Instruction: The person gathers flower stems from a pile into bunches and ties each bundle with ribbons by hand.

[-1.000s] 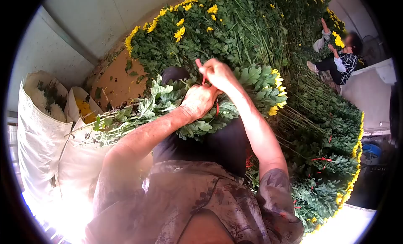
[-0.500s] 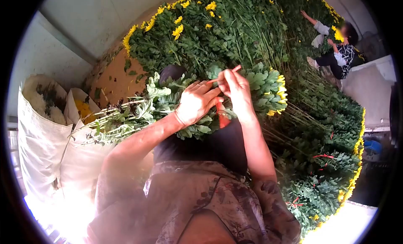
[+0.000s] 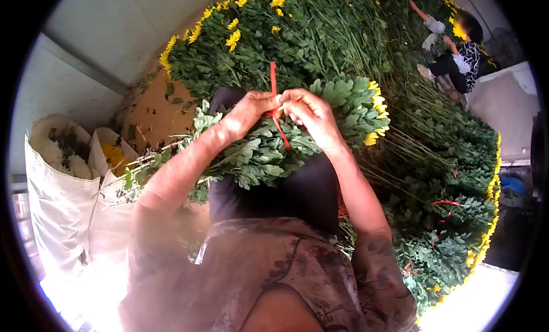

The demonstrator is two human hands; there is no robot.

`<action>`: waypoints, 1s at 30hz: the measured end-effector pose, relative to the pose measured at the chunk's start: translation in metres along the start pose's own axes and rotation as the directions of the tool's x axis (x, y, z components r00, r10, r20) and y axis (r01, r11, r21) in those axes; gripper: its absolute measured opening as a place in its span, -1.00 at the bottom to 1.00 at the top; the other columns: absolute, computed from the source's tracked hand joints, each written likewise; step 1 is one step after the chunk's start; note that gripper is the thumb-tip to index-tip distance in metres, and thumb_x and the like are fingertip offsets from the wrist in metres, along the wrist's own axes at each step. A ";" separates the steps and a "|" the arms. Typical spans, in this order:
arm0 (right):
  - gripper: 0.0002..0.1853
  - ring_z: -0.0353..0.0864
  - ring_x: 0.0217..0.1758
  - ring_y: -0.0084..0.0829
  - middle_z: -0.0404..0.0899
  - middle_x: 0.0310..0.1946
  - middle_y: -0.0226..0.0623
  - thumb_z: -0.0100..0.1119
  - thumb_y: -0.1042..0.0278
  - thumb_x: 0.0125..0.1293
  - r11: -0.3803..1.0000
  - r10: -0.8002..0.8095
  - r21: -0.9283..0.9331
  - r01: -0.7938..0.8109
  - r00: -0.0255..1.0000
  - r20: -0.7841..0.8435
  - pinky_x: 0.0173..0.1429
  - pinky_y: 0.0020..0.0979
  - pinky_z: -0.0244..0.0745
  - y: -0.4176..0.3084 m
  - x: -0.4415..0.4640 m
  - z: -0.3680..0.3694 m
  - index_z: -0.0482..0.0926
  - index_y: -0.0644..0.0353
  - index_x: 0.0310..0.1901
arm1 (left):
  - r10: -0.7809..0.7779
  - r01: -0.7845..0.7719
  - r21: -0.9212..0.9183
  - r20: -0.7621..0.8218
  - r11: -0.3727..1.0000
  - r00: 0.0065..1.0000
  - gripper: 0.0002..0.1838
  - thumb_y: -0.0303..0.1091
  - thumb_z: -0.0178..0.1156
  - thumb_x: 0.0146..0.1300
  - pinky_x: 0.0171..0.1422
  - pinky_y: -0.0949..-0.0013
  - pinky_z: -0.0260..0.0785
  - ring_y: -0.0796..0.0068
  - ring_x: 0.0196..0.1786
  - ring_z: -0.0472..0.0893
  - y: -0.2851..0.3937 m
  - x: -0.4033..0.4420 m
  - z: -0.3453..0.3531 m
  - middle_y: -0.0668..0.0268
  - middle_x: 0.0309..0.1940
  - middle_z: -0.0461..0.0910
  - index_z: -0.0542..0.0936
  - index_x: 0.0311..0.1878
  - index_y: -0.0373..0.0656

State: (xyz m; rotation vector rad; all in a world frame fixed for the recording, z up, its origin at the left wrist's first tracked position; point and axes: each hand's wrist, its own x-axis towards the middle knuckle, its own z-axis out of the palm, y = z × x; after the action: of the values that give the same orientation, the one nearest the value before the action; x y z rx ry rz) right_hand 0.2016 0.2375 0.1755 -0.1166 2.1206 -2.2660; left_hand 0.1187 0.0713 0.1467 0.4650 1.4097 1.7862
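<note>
A leafy bunch of yellow flowers [image 3: 251,155] lies across my lap, blooms to the right and stems to the left. Around its middle runs a red tie [image 3: 283,134], and one end sticks up above my hands. My left hand [image 3: 251,110] pinches the tie at the top of the bunch. Close against it, my right hand [image 3: 310,112] has its fingers bent and pinched on the same tie. The fingertips of both hands nearly meet, and the crossing of the tie is partly hidden between them.
Heaped yellow flowers with long stems [image 3: 343,40] curve from the back round to the right, some bundles with red ties [image 3: 446,203]. White sacks [image 3: 60,195] holding white and yellow petals stand at left. Another person [image 3: 457,63] sits at the upper right, beside the heap.
My hands have come together at the tie, the left turning from lying flat on the bunch to a pinch. One tie end now points upward. The other person's arm has reached out.
</note>
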 end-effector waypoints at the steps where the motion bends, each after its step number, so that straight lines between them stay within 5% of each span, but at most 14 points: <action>1: -0.75 0.46 -0.34 -0.67 0.56 -0.26 -0.47 0.28 0.45 0.25 0.999 -0.053 -0.016 0.052 0.998 -0.043 -0.24 -0.56 0.41 0.009 0.003 0.007 0.48 0.16 -0.06 | -0.059 0.056 -0.065 -0.045 0.996 0.997 -0.67 -0.11 0.15 0.38 0.00 0.46 0.32 0.61 -0.26 0.50 0.001 0.000 -0.002 0.40 -0.40 0.63 0.67 -0.25 -0.22; 3: -0.62 0.52 -0.28 -0.54 0.47 -0.19 -0.40 0.41 0.43 0.11 0.837 -0.130 -0.535 0.116 0.991 0.012 -0.18 -0.43 0.49 0.013 0.000 0.004 0.43 0.17 -0.09 | -0.061 0.062 -0.087 0.007 0.994 0.998 -0.71 -0.16 0.22 0.32 0.01 0.46 0.32 0.58 -0.27 0.51 0.003 0.000 -0.013 0.38 -0.40 0.62 0.68 -0.22 -0.24; 4: -0.68 0.56 -0.21 -0.38 0.42 -0.18 -0.30 0.37 0.45 0.06 0.818 -0.167 -0.555 0.153 0.986 0.025 -0.13 -0.32 0.52 0.008 0.000 0.007 0.44 0.21 -0.19 | -0.063 0.066 -0.083 0.041 0.994 0.997 -0.72 -0.18 0.24 0.31 0.02 0.45 0.33 0.57 -0.25 0.51 0.002 0.000 -0.019 0.36 -0.39 0.64 0.67 -0.22 -0.25; 7: -0.78 0.56 -0.19 -0.30 0.43 -0.13 -0.25 0.25 0.55 0.05 0.747 -0.231 -0.617 0.248 0.967 0.109 -0.11 -0.29 0.51 0.016 0.006 0.001 0.44 0.27 -0.26 | -0.042 0.063 -0.089 0.220 0.994 0.975 -0.76 -0.24 0.32 0.21 0.10 0.41 0.33 0.51 -0.14 0.56 0.013 -0.003 -0.032 0.30 -0.33 0.67 0.68 -0.26 -0.27; 12: -0.90 0.52 -0.10 -0.26 0.46 -0.16 -0.23 0.13 0.60 0.06 0.863 -0.148 -0.479 0.160 0.987 0.063 -0.05 -0.33 0.47 0.021 0.012 -0.007 0.43 0.33 -0.37 | 0.021 -0.050 0.279 0.106 0.959 0.994 -0.89 -0.54 0.37 0.06 -0.13 0.49 0.44 0.59 -0.31 0.59 0.017 -0.005 -0.023 0.34 -0.34 0.67 0.70 -0.29 -0.26; 15: -0.84 0.38 -0.30 -0.61 0.41 -0.07 -0.32 0.05 0.68 0.11 0.876 -0.147 -0.447 0.181 0.983 0.110 -0.27 -0.54 0.34 0.018 0.011 -0.011 0.43 0.35 -0.24 | 0.498 -0.461 0.828 0.268 0.319 0.825 -0.78 -0.58 0.38 -0.08 -0.18 0.37 0.48 0.34 -0.26 0.59 0.028 -0.007 0.000 0.26 -0.43 0.59 0.64 -0.30 -0.23; 17: -0.82 0.40 -0.25 -0.59 0.41 -0.03 -0.30 0.04 0.69 0.12 0.888 -0.129 -0.432 0.155 0.988 0.088 -0.20 -0.52 0.37 0.014 0.011 -0.013 0.42 0.35 -0.21 | 0.635 -0.571 0.815 0.495 -0.103 0.593 -0.72 -0.55 0.36 -0.15 -0.21 0.28 0.45 0.27 -0.30 0.50 0.019 0.001 0.000 0.29 -0.46 0.50 0.59 -0.28 -0.19; 19: -0.77 0.47 -0.07 -0.52 0.38 0.11 -0.25 0.01 0.68 0.16 0.935 -0.075 -0.346 0.072 0.997 0.006 -0.02 -0.47 0.43 0.014 0.013 -0.010 0.42 0.34 -0.12 | 0.645 -0.511 0.830 0.519 -0.223 0.561 -0.77 -0.49 0.36 -0.12 -0.25 0.28 0.41 0.28 -0.36 0.47 0.018 0.006 -0.007 0.30 -0.49 0.44 0.57 -0.32 -0.18; 21: -0.71 0.50 0.07 -0.44 0.35 0.19 -0.23 -0.01 0.64 0.22 0.857 -0.185 -0.488 0.166 0.983 0.008 0.07 -0.45 0.45 0.022 0.014 -0.009 0.43 0.33 -0.01 | 0.662 -0.475 0.845 0.505 -0.247 0.554 -0.79 -0.46 0.36 -0.11 -0.29 0.28 0.39 0.29 -0.40 0.46 0.012 0.008 -0.011 0.31 -0.52 0.42 0.54 -0.37 -0.16; 25: -0.68 0.52 0.12 -0.24 0.43 0.07 -0.14 0.07 0.60 0.21 0.908 -0.153 -0.401 0.117 0.986 -0.059 0.17 -0.33 0.46 0.021 0.013 -0.004 0.44 0.36 0.03 | 0.722 -0.374 0.880 0.460 -0.293 0.516 -0.76 -0.37 0.36 -0.10 -0.37 0.29 0.37 0.31 -0.49 0.44 0.008 0.003 -0.007 0.34 -0.60 0.37 0.43 -0.50 -0.11; 27: -0.75 0.51 0.15 -0.20 0.44 0.10 -0.13 0.07 0.60 0.23 0.746 -0.263 -0.618 0.248 0.962 0.069 0.18 -0.32 0.46 0.026 0.014 -0.010 0.51 0.38 -0.04 | 0.731 -0.360 0.885 0.452 -0.296 0.511 -0.73 -0.36 0.37 -0.10 -0.41 0.29 0.35 0.33 -0.52 0.43 0.007 0.002 -0.004 0.35 -0.64 0.36 0.40 -0.52 -0.09; 30: -0.82 0.52 0.12 -0.21 0.46 0.08 -0.13 0.03 0.60 0.28 0.783 -0.270 -0.579 0.225 0.963 0.008 0.17 -0.30 0.46 0.023 0.013 -0.010 0.56 0.38 -0.11 | 0.719 -0.310 0.912 0.405 -0.269 0.565 -0.74 -0.33 0.36 -0.05 -0.39 0.29 0.35 0.32 -0.50 0.45 0.004 0.002 -0.005 0.33 -0.62 0.39 0.42 -0.50 -0.09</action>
State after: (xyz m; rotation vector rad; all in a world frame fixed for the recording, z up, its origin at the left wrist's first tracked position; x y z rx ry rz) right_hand 0.1876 0.2444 0.1522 -0.3498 2.9211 -1.6509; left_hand 0.1128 0.0698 0.1484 1.9732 3.0061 0.9570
